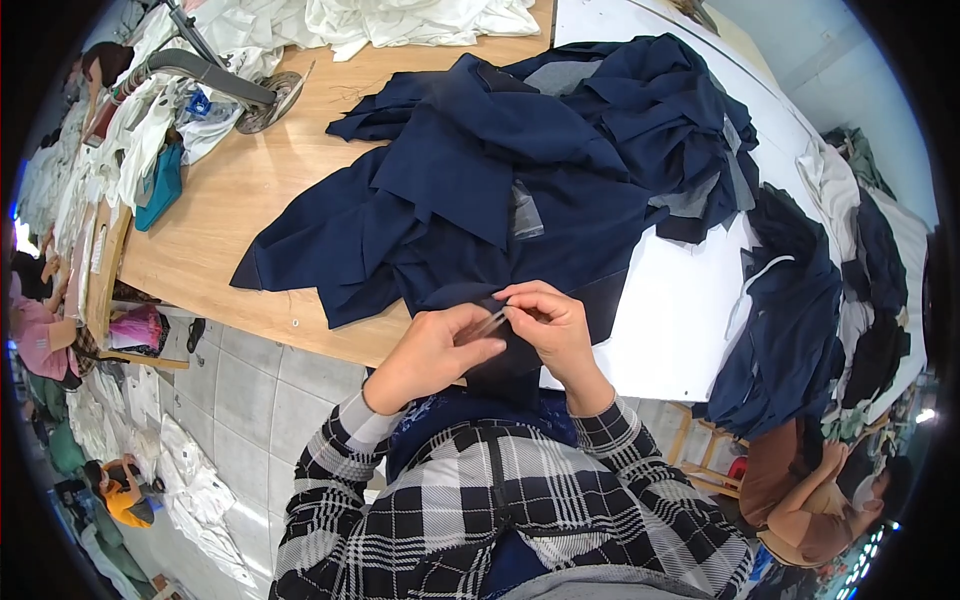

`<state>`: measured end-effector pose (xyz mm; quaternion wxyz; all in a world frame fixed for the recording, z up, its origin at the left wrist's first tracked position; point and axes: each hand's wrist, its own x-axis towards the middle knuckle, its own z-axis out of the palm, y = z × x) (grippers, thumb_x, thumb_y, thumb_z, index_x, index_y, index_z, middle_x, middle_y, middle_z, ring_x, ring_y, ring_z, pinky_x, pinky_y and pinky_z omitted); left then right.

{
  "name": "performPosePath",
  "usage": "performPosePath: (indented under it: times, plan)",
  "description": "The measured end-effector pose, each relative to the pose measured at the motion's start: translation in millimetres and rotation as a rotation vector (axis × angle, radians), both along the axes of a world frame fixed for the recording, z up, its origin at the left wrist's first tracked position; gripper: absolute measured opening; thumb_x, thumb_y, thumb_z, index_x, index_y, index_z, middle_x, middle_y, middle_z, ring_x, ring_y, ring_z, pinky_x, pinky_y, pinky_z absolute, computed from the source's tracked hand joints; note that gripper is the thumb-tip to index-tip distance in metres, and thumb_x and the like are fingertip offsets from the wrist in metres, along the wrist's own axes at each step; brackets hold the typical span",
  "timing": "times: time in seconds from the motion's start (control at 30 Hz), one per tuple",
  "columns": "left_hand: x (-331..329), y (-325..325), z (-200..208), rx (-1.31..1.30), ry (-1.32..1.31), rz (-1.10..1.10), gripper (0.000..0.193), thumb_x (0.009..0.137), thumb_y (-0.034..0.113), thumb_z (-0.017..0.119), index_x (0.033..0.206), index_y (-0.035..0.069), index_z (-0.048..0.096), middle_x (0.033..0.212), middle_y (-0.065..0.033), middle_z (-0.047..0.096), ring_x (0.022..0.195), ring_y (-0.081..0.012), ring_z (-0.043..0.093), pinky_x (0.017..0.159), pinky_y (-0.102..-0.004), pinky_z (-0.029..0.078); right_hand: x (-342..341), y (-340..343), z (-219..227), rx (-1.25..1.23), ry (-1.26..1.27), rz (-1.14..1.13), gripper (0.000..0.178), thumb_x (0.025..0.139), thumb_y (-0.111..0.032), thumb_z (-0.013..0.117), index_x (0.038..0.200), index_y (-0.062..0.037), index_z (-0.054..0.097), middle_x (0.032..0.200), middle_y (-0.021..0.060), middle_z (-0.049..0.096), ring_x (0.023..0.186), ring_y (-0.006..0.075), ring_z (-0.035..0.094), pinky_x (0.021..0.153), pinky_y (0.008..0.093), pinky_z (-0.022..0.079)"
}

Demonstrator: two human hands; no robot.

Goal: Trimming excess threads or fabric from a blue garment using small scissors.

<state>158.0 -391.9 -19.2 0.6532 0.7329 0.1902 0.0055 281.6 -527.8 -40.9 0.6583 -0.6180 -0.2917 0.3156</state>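
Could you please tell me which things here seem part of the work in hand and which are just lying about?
Seemingly in the work:
navy cloth, at the left hand and right hand
slim pale item between them, blurred

Apparently lying about:
white cloth
teal fabric
dark shoe

Standing here, I can't read a single word, number, label or sign. The thin pale piece (492,322) between the person's left hand (432,352) and right hand (549,323) is too blurred to show print, and the translucent patch (525,212) on the navy cloth (445,180) carries nothing legible. Off to the left, a narrow pale strip (97,248) is too small to make out.
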Motion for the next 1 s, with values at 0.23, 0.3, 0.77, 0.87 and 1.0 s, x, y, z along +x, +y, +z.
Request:
performPosePath:
  times: [0.23, 0.3, 0.77, 0.87, 1.0]
  plan:
    - [10.3, 17.2, 10.5, 0.064, -0.145, 0.104, 0.031, 0.079, 0.012, 0.069, 0.105, 0.0, 0.061, 0.074, 0.0031, 0.056, 0.062, -0.0022, 0.044, 0.054, -0.0172, 0.037, 0.6, -1.1, 5.6, -0.003, 0.183, 0.091, 0.006, 0.08, 0.0, 0.061, 0.083, 0.0029, 0.065, 0.101, 0.0049, 0.058, 0.081, 0.0061, 0.052, 0.072, 0.0183, 0.041]
    - [14.4, 17.4, 6.8, -0.371, 0.081, 0.03, 0.027, 0.079, 0.012, 0.069, 0.103, 0.001, 0.063, 0.074, 0.0035, 0.056, 0.061, -0.0023, 0.043, 0.054, -0.0176, 0.036, 1.3, -3.3, 6.7, -0.038, 0.145, 0.098, 0.006, 0.08, -0.001, 0.062, 0.083, 0.0026, 0.065, 0.1, 0.0047, 0.058, 0.083, 0.0074, 0.053, 0.074, 0.0194, 0.041]
    - [9.2, 7.0, -2.2, 0.058, -0.055, 0.1, 0.01, 0.082, 0.008, 0.066, 0.084, 0.002, 0.058, 0.062, 0.003, 0.052, 0.049, -0.0029, 0.044, 0.046, -0.018, 0.034, 3.5, -0.9, 5.6, -0.089, -0.517, 0.073, 0.004, 0.071, 0.0, 0.065, 0.075, -0.0004, 0.063, 0.096, 0.0092, 0.057, 0.094, 0.0166, 0.051, 0.081, 0.027, 0.041]
    - [11.5, 8.2, -1.9, -0.215, -0.023, 0.141, 0.01, 0.082, 0.009, 0.065, 0.082, 0.003, 0.058, 0.062, 0.0034, 0.052, 0.047, -0.0028, 0.043, 0.044, -0.0172, 0.032, 5.0, -2.2, 3.4, 0.007, -0.176, 0.109, 0.004, 0.072, 0.0, 0.064, 0.076, -0.0001, 0.064, 0.097, 0.0085, 0.057, 0.094, 0.0152, 0.051, 0.081, 0.0254, 0.04]
    - [11.0, 8.9, 1.0, -0.644, 0.059, 0.15, 0.01, 0.082, 0.011, 0.066, 0.083, 0.005, 0.058, 0.063, 0.0044, 0.05, 0.047, -0.0022, 0.042, 0.041, -0.0167, 0.028, 3.9, -3.0, 2.9, 0.08, 0.355, 0.136, 0.006, 0.074, 0.002, 0.063, 0.08, 0.0009, 0.066, 0.105, 0.0099, 0.058, 0.097, 0.0167, 0.053, 0.086, 0.0267, 0.041]
